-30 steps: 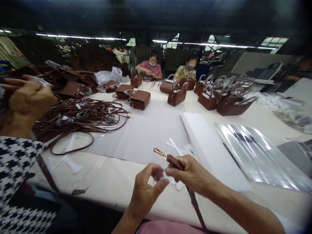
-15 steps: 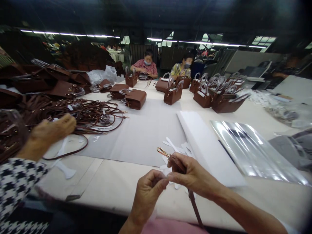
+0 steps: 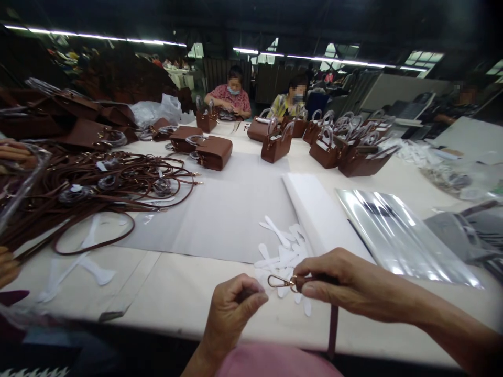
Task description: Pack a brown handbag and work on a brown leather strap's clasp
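My right hand pinches the end of a brown bag strap, whose tail hangs over the table's front edge. From its fingertips a gold snap hook sticks out to the left. Just left of the hook, my left hand is closed, thumb against forefinger; whatever it pinches is too small or pale to make out. Beneath and behind the hook lies a loose heap of white paper strips.
Tangled brown straps cover the table's left side, with a co-worker's hand at the edge. Brown handbags stand along the back. White foam sheet and clear plastic sheets lie to the right. Two people sit opposite.
My right hand has moved right, away from my left, and the snap hook now points level leftward. The neighbour's patterned sleeve and hand have drawn back to the left edge.
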The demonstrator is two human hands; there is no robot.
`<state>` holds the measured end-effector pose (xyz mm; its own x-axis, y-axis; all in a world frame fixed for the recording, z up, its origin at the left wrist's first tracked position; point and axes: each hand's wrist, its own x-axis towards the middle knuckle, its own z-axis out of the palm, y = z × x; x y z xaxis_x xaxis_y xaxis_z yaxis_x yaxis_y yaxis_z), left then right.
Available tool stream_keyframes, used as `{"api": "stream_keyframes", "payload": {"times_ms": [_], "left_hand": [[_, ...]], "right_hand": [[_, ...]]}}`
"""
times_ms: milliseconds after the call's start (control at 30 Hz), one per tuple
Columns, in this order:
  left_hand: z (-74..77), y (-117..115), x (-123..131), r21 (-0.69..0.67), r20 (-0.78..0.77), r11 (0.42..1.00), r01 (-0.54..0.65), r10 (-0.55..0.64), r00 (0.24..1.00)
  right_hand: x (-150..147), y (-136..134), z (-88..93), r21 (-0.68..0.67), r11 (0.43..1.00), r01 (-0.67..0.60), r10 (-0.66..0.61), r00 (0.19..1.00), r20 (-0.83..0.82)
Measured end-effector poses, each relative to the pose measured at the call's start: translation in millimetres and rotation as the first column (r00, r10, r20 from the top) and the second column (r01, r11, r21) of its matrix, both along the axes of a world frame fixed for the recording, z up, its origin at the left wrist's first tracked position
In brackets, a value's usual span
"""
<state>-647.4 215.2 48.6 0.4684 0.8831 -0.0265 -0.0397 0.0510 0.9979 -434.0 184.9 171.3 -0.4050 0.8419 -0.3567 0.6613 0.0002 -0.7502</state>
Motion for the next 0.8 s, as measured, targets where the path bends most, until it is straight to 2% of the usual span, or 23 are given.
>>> {"api": "stream_keyframes", "payload": {"times_ms": [267, 400, 500, 600, 700, 800], "left_hand": [[4.6, 4.5, -4.5, 0.142, -0.111, 0.978, 0.151, -0.135, 0.985], [9.6, 10.2, -4.6, 0.164, -0.164, 0.964, 0.209, -0.182, 0.970], [13.4, 12.3, -5.5, 0.129, -0.180, 0.960, 0.247, -0.222, 0.958], [17.7, 11.0, -6.8, 0.055, -0.080, 0.963, 0.265, -0.260, 0.962], [21.4, 8.5, -6.7, -0.044, -0.022, 0.977, 0.209, -0.210, 0.977], [23.4, 8.2, -5.6, -0.057, -0.090, 0.987, 0.149, -0.154, 0.984]], "right_hand": [[-0.9, 12.8, 1.0, 0.037, 0.979, -0.199, 0.198, 0.980, 0.011], [-5.0, 18.5, -3.2, 0.027, 0.974, -0.227, 0.226, 0.973, 0.040], [-6.3, 20.1, -6.8, 0.068, 0.972, -0.224, 0.217, 0.972, 0.095], [-4.4, 20.1, -10.0, 0.102, 0.973, -0.209, 0.195, 0.972, 0.135], [-2.3, 19.9, -12.7, 0.115, 0.972, -0.204, 0.187, 0.972, 0.143], [-3.7, 19.4, -12.8, 0.150, 0.965, -0.216, 0.191, 0.968, 0.164]]}}
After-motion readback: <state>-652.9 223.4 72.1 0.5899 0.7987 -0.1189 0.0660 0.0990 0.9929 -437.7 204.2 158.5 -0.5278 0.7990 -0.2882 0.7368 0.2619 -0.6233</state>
